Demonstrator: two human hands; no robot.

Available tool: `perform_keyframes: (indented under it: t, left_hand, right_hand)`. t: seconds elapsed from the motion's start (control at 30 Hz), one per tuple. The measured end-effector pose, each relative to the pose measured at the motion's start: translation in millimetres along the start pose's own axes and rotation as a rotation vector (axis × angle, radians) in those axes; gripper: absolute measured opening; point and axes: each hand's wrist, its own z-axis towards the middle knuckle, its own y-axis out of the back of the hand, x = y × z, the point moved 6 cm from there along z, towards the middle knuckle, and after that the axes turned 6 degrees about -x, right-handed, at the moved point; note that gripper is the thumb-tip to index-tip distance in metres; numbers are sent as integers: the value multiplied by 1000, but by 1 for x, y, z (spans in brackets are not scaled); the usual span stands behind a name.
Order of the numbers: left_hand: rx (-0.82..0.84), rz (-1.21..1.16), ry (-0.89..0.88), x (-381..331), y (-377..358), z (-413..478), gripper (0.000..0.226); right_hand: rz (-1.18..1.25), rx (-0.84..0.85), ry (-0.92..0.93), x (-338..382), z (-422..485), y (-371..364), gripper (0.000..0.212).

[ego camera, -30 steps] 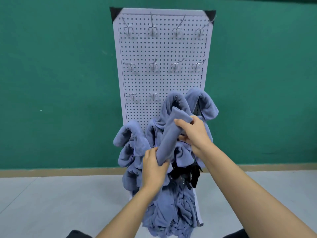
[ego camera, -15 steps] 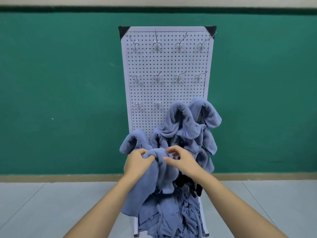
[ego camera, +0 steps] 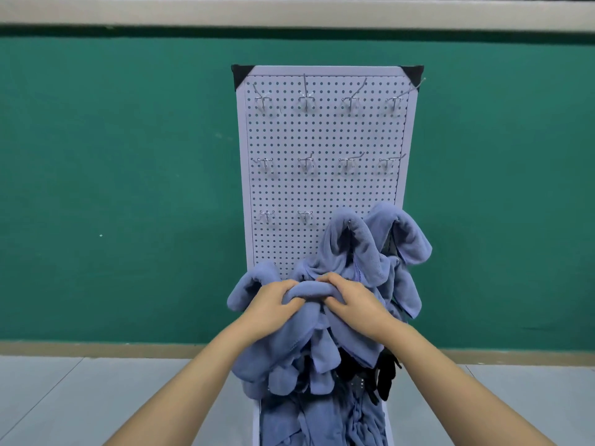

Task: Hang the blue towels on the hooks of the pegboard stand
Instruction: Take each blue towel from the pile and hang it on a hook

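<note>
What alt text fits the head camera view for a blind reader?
A left hand and right hand grip a bunched blue towel before a white pegboard stand. More blue towels hang low on it; the upper hooks are bare, against a green wall.

The left hand [ego camera: 273,305] and the right hand [ego camera: 352,304] are both bare. Behind each hand the wrist is bare too. The left forearm [ego camera: 190,384] and right forearm [ego camera: 450,381] run on uncovered to the lower edge of the view. Each is smooth, slender at the wrist and broader farther from the hand. On the back of each hand the knuckles show as a low row of rounded bumps. The nails are too small to make out.
</note>
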Motion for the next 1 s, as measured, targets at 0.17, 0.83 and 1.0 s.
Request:
perform_keyframes:
  t: [0.17,0.83,1.0]
  left_hand:
    - [120,49,-30,2,-3,24,26]
    - [-520,34,-54,-30,71,172,14]
    - [-496,96,-44,-2,45,179,26]
  right_hand:
    - [26,-28,22,-8,26,19,23]
    - [-124,-412,-173,21,166,74,16]
    - [-67,-402,-275,-2,173,41,5]
